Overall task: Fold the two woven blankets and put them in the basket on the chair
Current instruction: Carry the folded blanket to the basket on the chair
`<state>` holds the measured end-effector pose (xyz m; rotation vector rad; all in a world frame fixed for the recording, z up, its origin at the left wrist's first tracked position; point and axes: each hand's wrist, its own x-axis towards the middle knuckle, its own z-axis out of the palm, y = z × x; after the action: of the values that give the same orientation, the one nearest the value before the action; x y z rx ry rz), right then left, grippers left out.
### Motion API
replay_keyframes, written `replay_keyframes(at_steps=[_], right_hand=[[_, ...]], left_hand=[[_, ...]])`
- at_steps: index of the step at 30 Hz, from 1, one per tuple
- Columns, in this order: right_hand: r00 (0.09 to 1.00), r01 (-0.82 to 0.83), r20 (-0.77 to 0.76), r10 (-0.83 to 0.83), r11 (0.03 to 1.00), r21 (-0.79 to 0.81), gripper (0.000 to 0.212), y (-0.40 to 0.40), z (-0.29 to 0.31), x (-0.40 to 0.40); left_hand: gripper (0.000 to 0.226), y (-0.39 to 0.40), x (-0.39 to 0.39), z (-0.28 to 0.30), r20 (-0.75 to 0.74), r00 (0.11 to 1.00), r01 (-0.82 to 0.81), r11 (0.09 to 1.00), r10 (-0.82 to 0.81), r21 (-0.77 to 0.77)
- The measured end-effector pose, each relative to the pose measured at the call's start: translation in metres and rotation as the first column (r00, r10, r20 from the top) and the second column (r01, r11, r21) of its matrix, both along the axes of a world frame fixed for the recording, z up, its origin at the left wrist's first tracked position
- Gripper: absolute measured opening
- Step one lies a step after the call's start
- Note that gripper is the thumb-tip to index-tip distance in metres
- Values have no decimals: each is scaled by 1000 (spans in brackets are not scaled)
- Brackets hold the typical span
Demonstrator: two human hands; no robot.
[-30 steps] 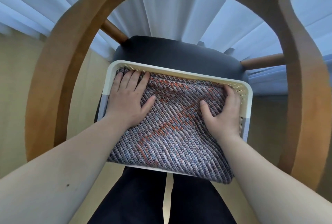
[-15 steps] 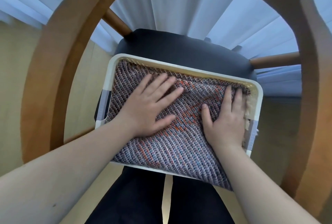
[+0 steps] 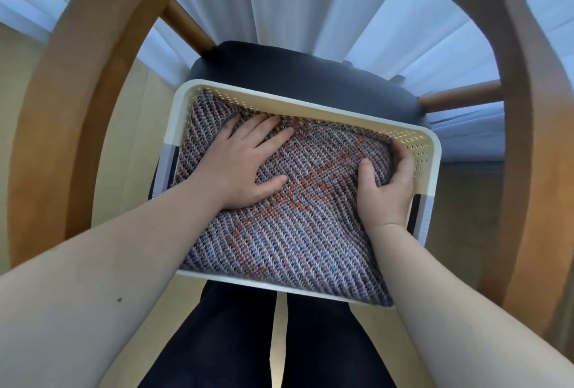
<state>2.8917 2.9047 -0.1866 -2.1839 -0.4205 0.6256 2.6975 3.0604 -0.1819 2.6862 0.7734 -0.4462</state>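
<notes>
A folded woven blanket [image 3: 298, 232] in grey, blue and orange fills the cream perforated basket [image 3: 310, 106], which stands on the dark seat of a wooden chair [image 3: 298, 70]. Its near right corner hangs over the basket's front rim. My left hand [image 3: 245, 163] lies flat on the blanket's left half, fingers straight, pressing down. My right hand [image 3: 388, 188] is at the blanket's right edge, fingers curled down between the blanket and the basket's right wall, thumb on top. Only one blanket's surface shows; anything beneath it is hidden.
The chair's curved wooden armrest and back rail [image 3: 56, 126] ring the basket on the left, top and right. Pale pleated curtains [image 3: 295, 8] hang behind. My dark-trousered legs [image 3: 236, 341] stand just before the basket's front rim, on a light floor.
My left hand slid toward the basket's far left corner. My right hand moved to the right edge and its fingers curled down beside the basket wall. The blanket sits lower in the basket.
</notes>
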Motion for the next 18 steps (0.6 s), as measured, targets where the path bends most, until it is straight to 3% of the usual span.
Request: replay_keyframes(at_steps=[2, 7, 9, 11, 13, 15, 18], right_hand=[[997, -38, 73, 39, 999, -9, 57, -4, 3, -3], [925, -173, 300, 231, 963, -208, 56, -12, 15, -14], [822, -212, 486, 298, 951, -225, 51, -10, 22, -15], [660, -257, 660, 358, 934, -249, 46, -8, 26, -19], [584, -271, 724, 368, 928, -254, 46, -4, 31, -22], [604, -276, 704, 375, 926, -257, 51, -4, 29, -15], [775, -314, 455, 439, 892, -326, 74, -7, 19, -4]], left_hand=[[82, -2, -2, 1, 35, 999, -18, 1000, 18, 0], [82, -5, -9, 7, 86, 994, -64, 997, 61, 31], [83, -6, -8, 9, 73, 994, -84, 993, 77, 89], [83, -8, -6, 12, 72, 992, -117, 984, 109, 133], [82, -11, -5, 14, 111, 984, -153, 977, 137, 151], [81, -12, -7, 16, 143, 976, -185, 972, 165, 144], [84, -9, -14, 12, 96, 971, -230, 966, 220, 119]])
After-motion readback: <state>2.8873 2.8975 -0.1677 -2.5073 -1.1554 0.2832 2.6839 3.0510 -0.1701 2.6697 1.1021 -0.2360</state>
